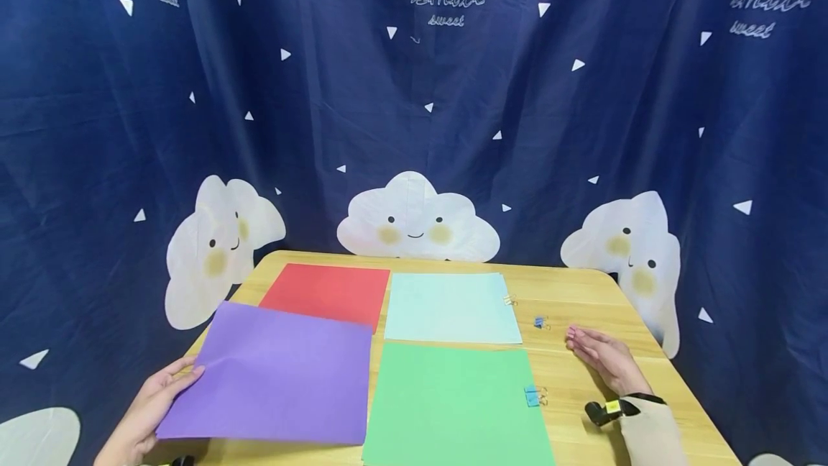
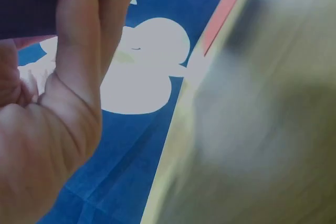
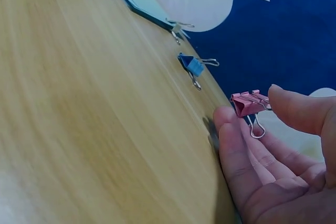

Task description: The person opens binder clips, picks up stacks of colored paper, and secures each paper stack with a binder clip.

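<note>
My left hand (image 1: 152, 405) grips the left edge of a purple paper sheet (image 1: 278, 380), thumb on top. The sheet is raised and tilted above the table, overlapping the near part of a red paper sheet (image 1: 330, 290). My right hand (image 1: 604, 358) is above the table's right side. In the right wrist view, its thumb and fingers pinch a pink binder clip (image 3: 247, 104). Nearby on the wood lies a loose blue binder clip (image 3: 193, 65). Only a dark piece of the purple sheet (image 2: 26, 6) appears in the left wrist view.
Light blue sheets (image 1: 453, 308) lie at the back with a pale binder clip (image 1: 508, 300) on their right edge. A green sheet (image 1: 453, 401) lies in front, a light-blue binder clip (image 1: 532, 397) at its right edge. A navy cloud-print curtain (image 1: 414, 128) hangs behind the wooden table (image 1: 556, 282).
</note>
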`<state>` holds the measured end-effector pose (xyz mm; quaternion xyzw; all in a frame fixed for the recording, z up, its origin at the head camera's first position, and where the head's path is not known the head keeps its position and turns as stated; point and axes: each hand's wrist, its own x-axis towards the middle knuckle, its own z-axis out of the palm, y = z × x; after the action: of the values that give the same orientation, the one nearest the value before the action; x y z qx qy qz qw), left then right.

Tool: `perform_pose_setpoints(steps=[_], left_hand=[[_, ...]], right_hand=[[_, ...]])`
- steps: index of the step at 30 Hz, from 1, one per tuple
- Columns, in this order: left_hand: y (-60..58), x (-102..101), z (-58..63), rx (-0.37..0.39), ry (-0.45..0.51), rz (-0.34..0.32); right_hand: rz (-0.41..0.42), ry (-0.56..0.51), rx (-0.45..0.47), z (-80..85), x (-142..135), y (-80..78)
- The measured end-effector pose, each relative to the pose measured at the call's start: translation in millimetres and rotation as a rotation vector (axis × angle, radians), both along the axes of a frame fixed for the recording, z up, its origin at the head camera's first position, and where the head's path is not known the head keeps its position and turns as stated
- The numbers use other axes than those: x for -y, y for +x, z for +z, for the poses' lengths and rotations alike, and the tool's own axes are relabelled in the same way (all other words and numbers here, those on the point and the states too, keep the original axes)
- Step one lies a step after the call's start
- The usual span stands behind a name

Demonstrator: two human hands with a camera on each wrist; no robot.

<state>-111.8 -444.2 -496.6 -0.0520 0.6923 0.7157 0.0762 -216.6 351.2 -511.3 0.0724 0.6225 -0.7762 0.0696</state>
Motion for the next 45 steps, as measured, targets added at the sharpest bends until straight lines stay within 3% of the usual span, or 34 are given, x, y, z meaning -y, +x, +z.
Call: perform_pose_setpoints(steps=[5,15,18,20,26,34,41,45], left_hand=[[-0.5,-3,1.9,-0.005,0.042,0.011],[-0.2,-4,15.5,0.041,0.005,0.083],[-0.4,-6,18.3,0.050,0.033,0.094],[-1.3,-9,18.0,0.001,0.095,0.082],[-7.1,-24,15.1,-0.150,0.261,-0.003],[-21.0,-54,16.6,-0.142,0.223,0.025],[-34.6,-82,17.6,-0.069,0.172,0.096],[-42.7,-93,16.8,-0.072,0.194,0.087]], right_hand=[[0.015,0.013,0.006,0.0,1,4.3],[-0.004,0.030,0.009,0.4,3,7.2],[-0.006,0.029,0.002,0.5,3,9.0],[-0.007,0.032,-0.006,0.1,3,10.0],[0.006,0.038,-0.021,-0.3,5,12.2],[-0.007,0.070,0.002,-0.2,11,15.4],[-0.045,0.068,0.009,-1.2,12,20.6],[-0.054,0.046,0.004,-1.6,13,23.6]])
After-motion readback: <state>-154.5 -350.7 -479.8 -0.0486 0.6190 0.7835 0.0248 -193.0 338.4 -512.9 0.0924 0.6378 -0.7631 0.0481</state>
